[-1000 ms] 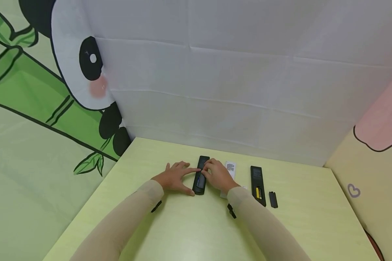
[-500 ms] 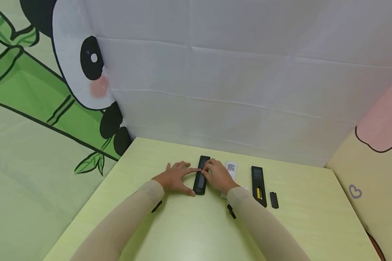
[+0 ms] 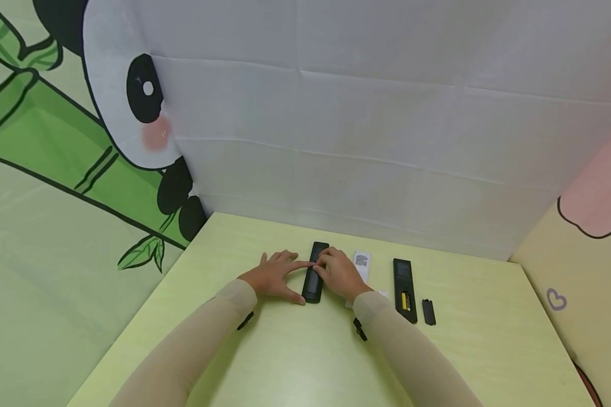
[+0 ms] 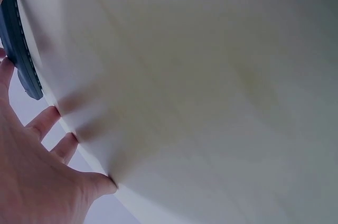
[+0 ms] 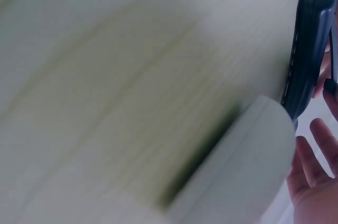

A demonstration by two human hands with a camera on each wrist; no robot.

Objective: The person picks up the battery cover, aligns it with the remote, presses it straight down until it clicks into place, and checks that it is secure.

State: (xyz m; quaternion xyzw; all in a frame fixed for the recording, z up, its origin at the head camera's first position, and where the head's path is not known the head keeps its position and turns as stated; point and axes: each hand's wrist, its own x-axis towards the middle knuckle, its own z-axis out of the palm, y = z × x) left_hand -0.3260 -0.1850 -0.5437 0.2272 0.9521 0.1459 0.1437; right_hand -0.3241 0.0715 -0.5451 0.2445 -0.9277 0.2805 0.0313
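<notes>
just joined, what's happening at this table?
Two-handed work on a dark remote: the left hand touches it, and the right hand appears to pinch its battery cover, which looks tilted. Farther right, a second remote lies open, yellow battery showing, a loose cover beside it. A white device lies between, partly hidden.

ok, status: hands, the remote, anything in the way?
Left hand touches black remote, fingers spread. Right hand pinches dark cover over it. White remote near right hand, seemingly not blocking.

Soft glare brightens the tabletop (image 3: 300,356); wrist views look hazy.
</notes>
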